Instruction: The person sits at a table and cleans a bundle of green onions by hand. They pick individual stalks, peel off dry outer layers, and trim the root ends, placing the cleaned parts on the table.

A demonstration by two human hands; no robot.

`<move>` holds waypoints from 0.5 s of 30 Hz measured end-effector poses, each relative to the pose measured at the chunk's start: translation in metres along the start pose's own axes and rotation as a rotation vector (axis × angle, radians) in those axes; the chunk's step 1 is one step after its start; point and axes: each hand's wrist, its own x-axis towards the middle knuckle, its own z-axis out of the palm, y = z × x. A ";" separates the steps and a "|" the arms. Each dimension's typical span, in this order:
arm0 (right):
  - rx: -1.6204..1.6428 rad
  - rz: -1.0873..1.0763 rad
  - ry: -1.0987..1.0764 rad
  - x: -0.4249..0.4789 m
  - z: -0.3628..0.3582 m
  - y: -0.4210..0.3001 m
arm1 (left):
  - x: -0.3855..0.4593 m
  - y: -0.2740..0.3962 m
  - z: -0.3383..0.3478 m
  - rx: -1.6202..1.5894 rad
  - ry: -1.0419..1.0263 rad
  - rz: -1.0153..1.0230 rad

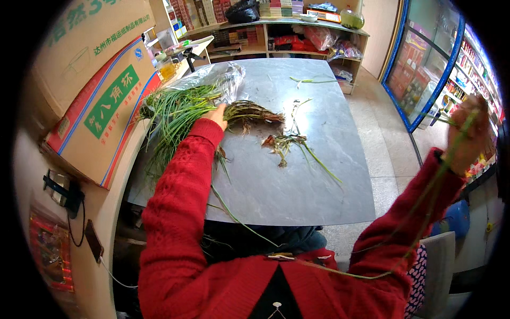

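Note:
A large bunch of thin scallions (179, 105) lies across the left half of the grey table (255, 187). Its leaves point left, while the brown, dirty root ends reach right. My left hand (217, 115) grips the bunch around the stems; its fingers are partly hidden. Raised at the far right, off the table, my right hand (468, 133) holds long green leaf strands (443, 167) that hang down across my sleeve, blurred. Right of the bunch is a small heap of torn roots, dry skins and stalks (287, 143). One loose leaf (239, 221) droops over the near table edge.
Behind the bunch lies a clear plastic bag (231, 79). Large cardboard boxes (111, 107) stand close on the left, near a glass of amber liquid (167, 69). More stray leaves (312, 80) lie at the far edge. A blue-framed glass door (422, 60) stands right.

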 end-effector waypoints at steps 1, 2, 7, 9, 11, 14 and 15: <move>-0.041 -0.001 0.093 -0.004 0.000 0.024 | 0.004 -0.011 0.003 -0.030 0.088 -0.008; -0.070 0.021 0.160 -0.010 0.004 0.045 | 0.008 -0.013 -0.002 -0.070 0.148 -0.055; -0.117 0.385 0.049 -0.026 0.018 0.166 | -0.004 -0.067 -0.038 -0.005 0.346 -0.255; -0.081 0.557 0.191 -0.036 0.028 0.199 | -0.010 -0.081 -0.035 0.144 0.348 -0.249; -0.055 0.627 0.195 -0.048 0.018 0.223 | -0.018 -0.067 -0.032 0.315 0.434 -0.152; -0.084 0.753 0.152 -0.061 0.029 0.248 | -0.044 -0.024 -0.059 -0.063 0.507 0.138; -0.083 0.770 0.118 -0.062 0.033 0.252 | -0.051 -0.006 -0.062 -0.256 0.506 0.235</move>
